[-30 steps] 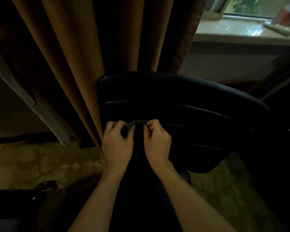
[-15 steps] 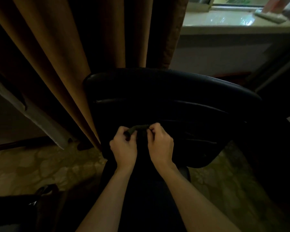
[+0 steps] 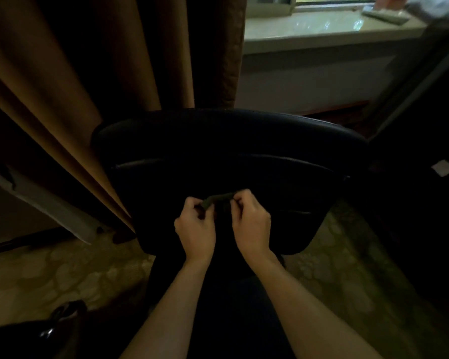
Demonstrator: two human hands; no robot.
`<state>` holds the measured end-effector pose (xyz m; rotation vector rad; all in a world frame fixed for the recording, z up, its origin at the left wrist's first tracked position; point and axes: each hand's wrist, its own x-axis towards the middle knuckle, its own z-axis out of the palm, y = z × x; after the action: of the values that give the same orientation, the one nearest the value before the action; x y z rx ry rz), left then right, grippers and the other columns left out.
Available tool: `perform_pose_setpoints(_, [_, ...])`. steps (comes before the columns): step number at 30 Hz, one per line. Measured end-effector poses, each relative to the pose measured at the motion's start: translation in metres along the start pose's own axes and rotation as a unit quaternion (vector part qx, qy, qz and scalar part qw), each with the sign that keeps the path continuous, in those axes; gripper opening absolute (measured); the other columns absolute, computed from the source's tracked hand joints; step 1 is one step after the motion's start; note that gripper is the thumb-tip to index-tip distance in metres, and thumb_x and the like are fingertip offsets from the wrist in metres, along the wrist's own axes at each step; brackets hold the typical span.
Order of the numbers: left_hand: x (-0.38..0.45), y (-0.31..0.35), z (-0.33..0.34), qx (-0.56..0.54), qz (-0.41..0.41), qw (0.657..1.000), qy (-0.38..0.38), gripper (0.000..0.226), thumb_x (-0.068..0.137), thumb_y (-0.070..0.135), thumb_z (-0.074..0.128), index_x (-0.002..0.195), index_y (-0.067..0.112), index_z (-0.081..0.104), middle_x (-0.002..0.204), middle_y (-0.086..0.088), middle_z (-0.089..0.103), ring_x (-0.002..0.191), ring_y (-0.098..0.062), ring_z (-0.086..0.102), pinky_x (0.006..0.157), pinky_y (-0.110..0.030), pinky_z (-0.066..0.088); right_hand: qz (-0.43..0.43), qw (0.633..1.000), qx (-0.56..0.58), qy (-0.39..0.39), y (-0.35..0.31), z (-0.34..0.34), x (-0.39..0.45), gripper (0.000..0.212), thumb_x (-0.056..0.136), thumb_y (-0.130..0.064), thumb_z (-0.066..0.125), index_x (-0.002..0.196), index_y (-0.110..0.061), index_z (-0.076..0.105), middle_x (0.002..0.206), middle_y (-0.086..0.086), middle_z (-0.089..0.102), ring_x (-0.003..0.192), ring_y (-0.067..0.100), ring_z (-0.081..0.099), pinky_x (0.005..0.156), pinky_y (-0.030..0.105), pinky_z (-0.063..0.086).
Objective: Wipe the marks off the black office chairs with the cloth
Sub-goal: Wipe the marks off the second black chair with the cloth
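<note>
We see tan curtain (image 3: 70,104) hanging in folds at left, reaching down toward patterned floor (image 3: 62,275). Pale window sill (image 3: 322,29) upper right, glossy, with flat light object (image 3: 385,14) lying on it; we cannot tell what. White wall (image 3: 309,81) under sill. Pale slanted board (image 3: 49,206) leaning at left, beside curtain hem. Small white square (image 3: 443,167) on dark surface at right.

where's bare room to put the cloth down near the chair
Bare windowsill between the curtain and the object at its right end. Carpet is bare left of the chair. It is crowded at the chair back, where left hand and right hand pinch the cloth.
</note>
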<state>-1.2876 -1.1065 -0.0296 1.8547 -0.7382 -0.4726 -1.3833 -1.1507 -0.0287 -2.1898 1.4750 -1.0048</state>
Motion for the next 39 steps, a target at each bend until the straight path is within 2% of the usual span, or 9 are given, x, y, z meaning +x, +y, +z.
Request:
perform_pose_setpoints(4, [-0.002, 0.015, 0.002, -0.005, 0.013, 1.0, -0.02, 0.01, 0.093, 0.016, 0.065, 0.086, 0.019, 0.059, 0.075, 0.007, 0.068, 0.069, 0.0, 0.066, 0.06, -0.019, 0.056, 0.024, 0.999, 0.028, 0.009, 0.002, -0.012, 0.002, 0.005, 0.093, -0.01, 0.061, 0.092, -0.009, 0.056, 0.08, 0.001, 0.061, 0.063, 0.009, 0.055, 0.055, 0.017, 0.039])
perform_pose_setpoints(9, [0.009, 0.074, 0.011, -0.07, 0.055, 0.996, -0.01, 0.007, 0.093, 0.021, 0.065, 0.089, 0.018, 0.06, 0.077, 0.007, 0.07, 0.072, 0.003, 0.068, 0.065, -0.019, 0.056, 0.007, 0.995, 0.044, 0.091, -0.011, -0.055, 0.048, 0.005, 0.092, -0.009, 0.061, 0.092, -0.011, 0.057, 0.082, -0.007, 0.057, 0.067, -0.001, 0.05, 0.061, 0.002, 0.036])
perform_pose_setpoints(13, [0.006, 0.085, 0.026, -0.091, 0.062, 0.994, -0.002, 0.008, 0.092, 0.018, 0.066, 0.088, 0.018, 0.06, 0.079, 0.007, 0.07, 0.073, 0.003, 0.068, 0.065, -0.017, 0.056, -0.005, 0.995, 0.032, 0.096, 0.001, -0.068, 0.061, 0.003, 0.094, -0.012, 0.058, 0.094, -0.012, 0.055, 0.083, -0.005, 0.059, 0.068, 0.002, 0.053, 0.059, 0.007, 0.04])
perform_pose_setpoints(17, [-0.01, 0.051, 0.04, -0.062, 0.042, 0.997, -0.032, 0.008, 0.093, 0.016, 0.065, 0.088, 0.015, 0.059, 0.078, 0.006, 0.069, 0.072, 0.0, 0.068, 0.063, -0.022, 0.057, -0.026, 0.997, -0.007, 0.066, 0.029, -0.056, 0.033, 0.002, 0.094, -0.01, 0.058, 0.094, -0.009, 0.057, 0.083, -0.001, 0.059, 0.064, 0.003, 0.05, 0.055, 0.003, 0.032])
perform_pose_setpoints(22, [-0.033, 0.031, 0.052, -0.027, -0.024, 0.996, -0.082, 0.01, 0.092, 0.009, 0.065, 0.086, 0.015, 0.059, 0.077, 0.005, 0.07, 0.075, -0.001, 0.07, 0.07, -0.026, 0.06, 0.053, 0.998, -0.015, 0.009, 0.059, -0.049, -0.003, 0.004, 0.092, -0.009, 0.061, 0.092, -0.009, 0.057, 0.08, 0.001, 0.06, 0.062, 0.013, 0.059, 0.053, 0.005, 0.026])
perform_pose_setpoints(29, [-0.027, 0.105, 0.077, -0.068, 0.08, 0.994, -0.041, 0.009, 0.091, 0.013, 0.066, 0.086, 0.016, 0.06, 0.074, 0.009, 0.07, 0.073, 0.002, 0.069, 0.072, -0.032, 0.061, 0.05, 0.991, 0.016, 0.123, 0.05, -0.105, 0.053, 0.004, 0.091, -0.008, 0.06, 0.092, -0.009, 0.057, 0.082, -0.003, 0.058, 0.069, 0.005, 0.052, 0.063, 0.012, 0.035])
perform_pose_setpoints(31, [-0.025, 0.119, 0.088, -0.057, 0.096, 0.993, -0.036, 0.009, 0.09, 0.015, 0.067, 0.086, 0.018, 0.059, 0.074, 0.009, 0.07, 0.073, 0.0, 0.069, 0.074, -0.035, 0.06, 0.056, 0.991, 0.008, 0.12, 0.054, -0.116, 0.067, 0.002, 0.093, -0.012, 0.058, 0.093, -0.011, 0.056, 0.082, -0.004, 0.058, 0.071, 0.009, 0.057, 0.063, 0.023, 0.046])
perform_pose_setpoints(33, [-0.025, 0.117, 0.095, -0.043, 0.099, 0.994, -0.034, 0.009, 0.09, 0.017, 0.066, 0.087, 0.02, 0.058, 0.073, 0.01, 0.07, 0.073, 0.0, 0.069, 0.075, -0.036, 0.06, 0.042, 0.992, -0.001, 0.116, 0.06, -0.117, 0.066, 0.002, 0.094, -0.012, 0.057, 0.094, -0.011, 0.055, 0.083, -0.001, 0.059, 0.072, 0.013, 0.059, 0.062, 0.032, 0.051])
perform_pose_setpoints(39, [-0.048, 0.068, 0.107, 0.033, 0.069, 0.994, -0.072, 0.011, 0.09, 0.015, 0.065, 0.085, 0.018, 0.056, 0.076, 0.008, 0.07, 0.073, -0.005, 0.069, 0.069, -0.039, 0.06, 0.032, 0.993, -0.014, 0.108, 0.095, -0.088, 0.019, 0.004, 0.091, -0.004, 0.06, 0.093, -0.005, 0.057, 0.083, 0.007, 0.061, 0.066, 0.023, 0.061, 0.054, 0.034, 0.049])
